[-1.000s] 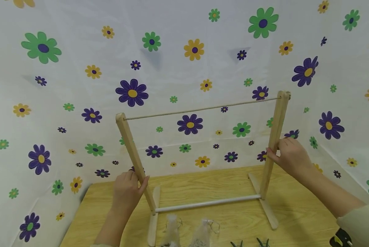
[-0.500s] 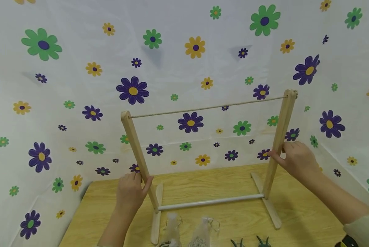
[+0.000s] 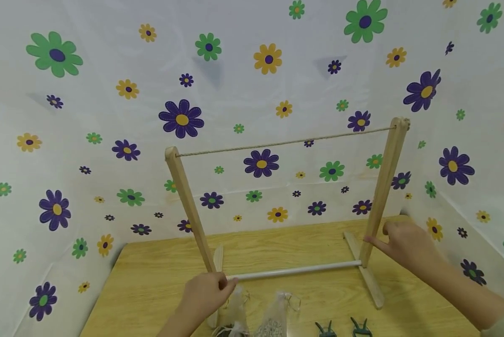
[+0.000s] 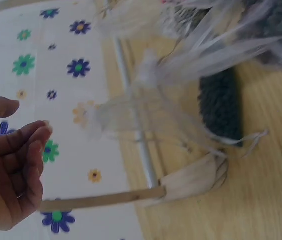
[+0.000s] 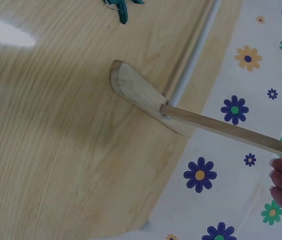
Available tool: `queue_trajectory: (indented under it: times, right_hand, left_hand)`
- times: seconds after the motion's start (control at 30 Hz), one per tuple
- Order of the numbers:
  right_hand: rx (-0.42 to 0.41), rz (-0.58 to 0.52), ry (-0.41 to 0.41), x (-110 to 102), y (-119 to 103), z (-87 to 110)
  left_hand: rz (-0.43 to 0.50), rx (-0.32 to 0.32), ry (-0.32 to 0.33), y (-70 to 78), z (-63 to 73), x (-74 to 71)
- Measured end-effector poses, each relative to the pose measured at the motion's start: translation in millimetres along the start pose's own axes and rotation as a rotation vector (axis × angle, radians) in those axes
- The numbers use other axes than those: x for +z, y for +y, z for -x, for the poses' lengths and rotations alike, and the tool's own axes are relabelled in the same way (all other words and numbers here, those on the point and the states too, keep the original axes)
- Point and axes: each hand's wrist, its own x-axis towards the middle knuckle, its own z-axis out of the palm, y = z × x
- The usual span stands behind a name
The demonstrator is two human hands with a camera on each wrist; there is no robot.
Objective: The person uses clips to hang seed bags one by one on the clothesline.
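Steadiness seems the main need in handling the wooden stand (image 3: 385, 187), which rests on its two feet on the tabletop (image 3: 138, 281), before the flowered backdrop (image 3: 230, 103). At left, the left hand (image 3: 203, 296) is low, by the bottom of the left post (image 3: 190, 213); its grip is slack, fingers loosely curled, with a gap to the thumb and nothing in it. Staying low there looks sound, as leverage on the joint is small. Mesh bags (image 3: 273, 316) sit just near and right, so the wrist should pass clear of their loose ties. Between the posts, even pressure would spare the white rod (image 3: 295, 270) and upper string (image 3: 285, 142) any twist. Green clips (image 3: 361, 328) lie nearer, farther right. At right, the right hand (image 3: 412, 243) is higher, thumb apparently against the right post; I cannot tell whether that grip pinches it. Matching both heights would probably help.
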Motion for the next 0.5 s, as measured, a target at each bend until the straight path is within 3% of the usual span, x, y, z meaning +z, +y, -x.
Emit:
queue_trajectory:
  times: [0.17, 0.27, 0.37, 0.5]
  right_hand:
    - [-0.011, 0.019, -0.109, 9, -12, 15.2]
    - [0.045, -0.025, -0.258, 15, -26, 24.8]
    - [0.137, -0.069, -0.433, 22, -39, 33.1]
    - [0.182, -0.098, -0.566, 31, -50, 43.2]
  left_hand:
    - [0.230, 0.077, -0.284, 3.9, 2.5, 18.8]
    - [0.342, 0.059, -0.450, 2.8, 6.1, 32.0]
    - [0.396, 0.010, -0.553, 2.0, 12.2, 44.8]
    - [0.487, -0.026, -0.629, 1.7, 16.5, 57.0]
